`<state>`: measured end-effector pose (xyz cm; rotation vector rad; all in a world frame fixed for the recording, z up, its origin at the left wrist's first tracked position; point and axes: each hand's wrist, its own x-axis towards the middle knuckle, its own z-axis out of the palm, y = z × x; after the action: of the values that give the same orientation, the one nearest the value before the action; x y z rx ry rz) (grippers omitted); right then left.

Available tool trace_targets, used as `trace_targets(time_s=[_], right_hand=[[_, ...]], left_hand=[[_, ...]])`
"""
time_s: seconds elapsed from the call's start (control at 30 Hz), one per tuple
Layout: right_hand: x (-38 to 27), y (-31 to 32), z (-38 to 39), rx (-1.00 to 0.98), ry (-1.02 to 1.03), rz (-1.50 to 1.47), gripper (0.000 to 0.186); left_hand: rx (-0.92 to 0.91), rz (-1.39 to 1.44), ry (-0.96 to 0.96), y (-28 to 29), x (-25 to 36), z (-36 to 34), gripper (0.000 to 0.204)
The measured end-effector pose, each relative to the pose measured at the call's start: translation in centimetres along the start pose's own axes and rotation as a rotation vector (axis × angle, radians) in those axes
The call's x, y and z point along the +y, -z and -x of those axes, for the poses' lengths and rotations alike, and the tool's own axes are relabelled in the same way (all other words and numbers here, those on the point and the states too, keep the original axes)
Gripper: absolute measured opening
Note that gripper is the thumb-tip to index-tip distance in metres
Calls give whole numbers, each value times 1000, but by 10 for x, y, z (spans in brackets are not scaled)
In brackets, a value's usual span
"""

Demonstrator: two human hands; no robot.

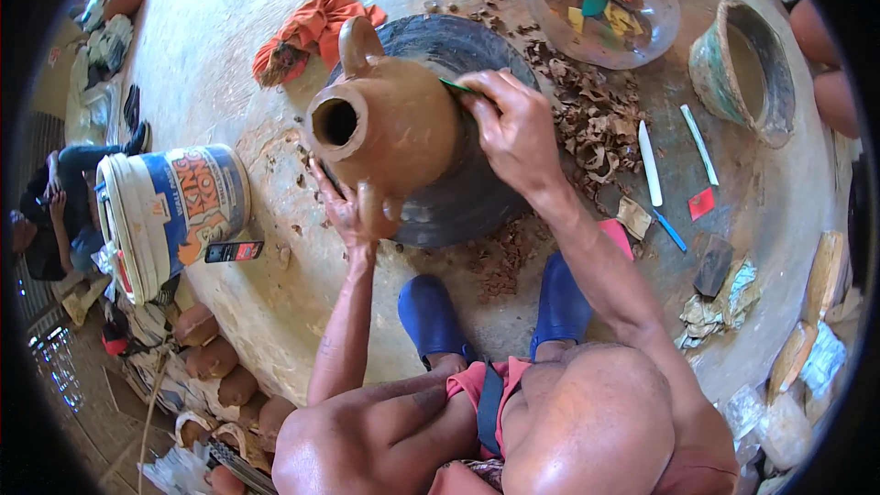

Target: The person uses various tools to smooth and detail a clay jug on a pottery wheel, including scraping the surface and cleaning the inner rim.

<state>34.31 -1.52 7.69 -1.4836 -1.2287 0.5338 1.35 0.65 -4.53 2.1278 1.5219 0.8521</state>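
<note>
A brown clay jug with two loop handles and a narrow round mouth stands on a dark round potter's wheel. My left hand rests against its near left side, beside the lower handle, fingers stretched and apart. Pinched in my right hand is a thin green scraper, its edge against the jug's upper right wall. Part of the scraper is hidden under my fingers. Clay shavings lie heaped right of the wheel.
A transparent basin with coloured pieces stands far right near a clay-stained pot. White strips and a blue tool lie right. An orange cloth, a paint bucket and a phone are left. Another person sits beyond the bucket.
</note>
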Motion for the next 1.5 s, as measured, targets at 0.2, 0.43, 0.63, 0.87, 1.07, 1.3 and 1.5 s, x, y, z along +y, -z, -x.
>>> trace_targets(time_s=[0.2, 0.43, 0.63, 0.87, 1.07, 1.3, 1.5], right_hand=[[-58, 18, 44, -29, 310, 64, 34], [-42, 19, -11, -93, 832, 229, 45], [-13, 21, 38, -72, 776, 309, 43], [25, 18, 74, -140, 506, 223, 41], [6, 3, 5, 108, 400, 10, 45], [13, -5, 68, 138, 240, 43, 37], [3, -5, 92, 82, 138, -2, 34]], left_hand=[[245, 48, 436, -19, 71, 27, 80], [236, 13, 565, -21, 100, 34, 84], [201, 68, 576, -17, 112, 33, 94], [177, 56, 578, -15, 114, 48, 91], [172, 206, 580, 17, 51, 17, 84], [112, 329, 647, 0, 69, 9, 72], [206, 342, 671, -5, 68, 27, 68]])
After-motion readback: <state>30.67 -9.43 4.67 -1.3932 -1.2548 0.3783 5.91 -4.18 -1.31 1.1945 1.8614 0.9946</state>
